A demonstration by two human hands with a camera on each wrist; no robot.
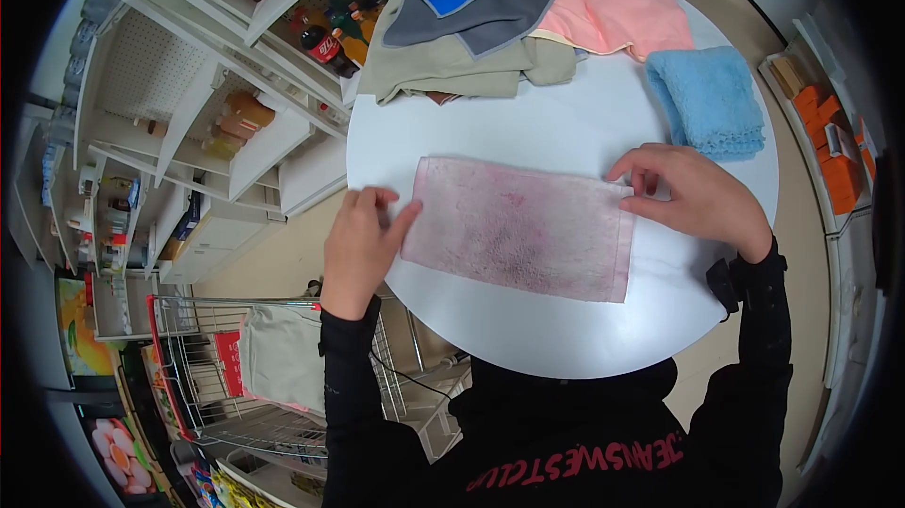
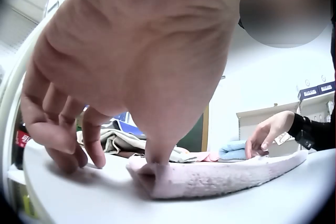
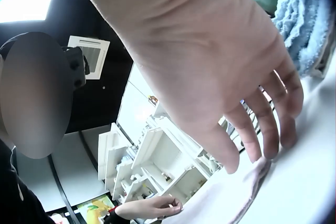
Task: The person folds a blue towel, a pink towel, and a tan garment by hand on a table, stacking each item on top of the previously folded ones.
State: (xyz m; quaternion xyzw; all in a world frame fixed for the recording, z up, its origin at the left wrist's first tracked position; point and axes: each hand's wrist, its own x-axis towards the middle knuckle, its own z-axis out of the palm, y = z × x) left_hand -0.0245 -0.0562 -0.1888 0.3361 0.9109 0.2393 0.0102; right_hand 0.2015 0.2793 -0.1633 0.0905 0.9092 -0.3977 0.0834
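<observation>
A folded pinkish-white cloth (image 1: 514, 230) with a darker, mottled middle lies flat on the round white table (image 1: 528, 338). At its left edge is my left hand (image 1: 363, 239). The left wrist view shows the thumb (image 2: 158, 150) right at the folded end of the cloth (image 2: 210, 179), while the other fingers bend loosely down by the tabletop. My right hand (image 1: 693, 192) is over the far right corner. In the right wrist view its fingertips (image 3: 270, 150) reach the cloth's edge (image 3: 257, 179), with the thumb apart from them. Neither hand grips anything.
A folded light-blue towel (image 1: 707, 98) lies at the table's right side. Grey-green cloth (image 1: 452, 70), a blue-and-grey cloth (image 1: 476, 4) and pink fabric (image 1: 622, 4) are piled at the far edge. A shopping cart (image 1: 203, 367) and shelves (image 1: 141, 65) stand to the left.
</observation>
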